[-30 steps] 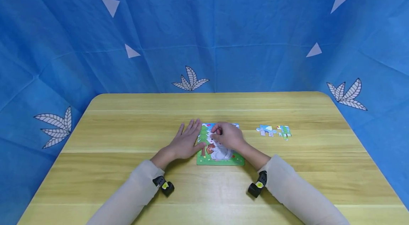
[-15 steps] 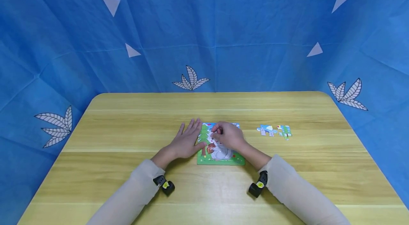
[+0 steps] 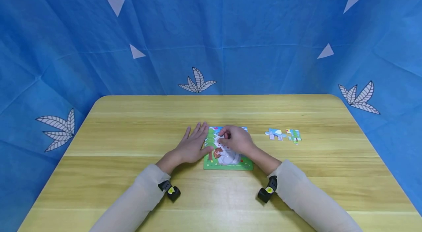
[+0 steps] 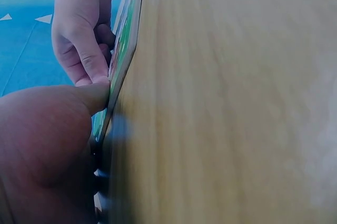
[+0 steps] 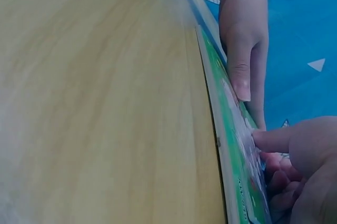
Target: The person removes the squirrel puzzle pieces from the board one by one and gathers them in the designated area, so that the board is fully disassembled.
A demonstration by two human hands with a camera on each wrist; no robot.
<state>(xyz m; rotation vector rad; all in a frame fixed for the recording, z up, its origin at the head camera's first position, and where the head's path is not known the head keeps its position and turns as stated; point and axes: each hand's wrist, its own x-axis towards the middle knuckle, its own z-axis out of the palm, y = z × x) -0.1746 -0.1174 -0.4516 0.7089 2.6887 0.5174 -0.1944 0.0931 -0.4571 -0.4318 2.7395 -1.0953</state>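
Partly beneath the 2 hands (image 3: 190, 147) (image 3: 239, 140), the puzzle board (image 3: 229, 159).

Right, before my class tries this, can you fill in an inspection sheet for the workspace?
Surface: pale wood-grain table.
Job's things: picture puzzle, lying flat, partly covered; loose bluish piece and loose greenish piece side by side to its right.
Clutter: nothing seen.
Grips: left grip lies spread, thumb on the puzzle; right grip bends over the puzzle, thumb touching it; whether it pinches a piece is unclear.
Cables: nothing seen.
Surroundings: patterned blue cloth behind and beside the table.
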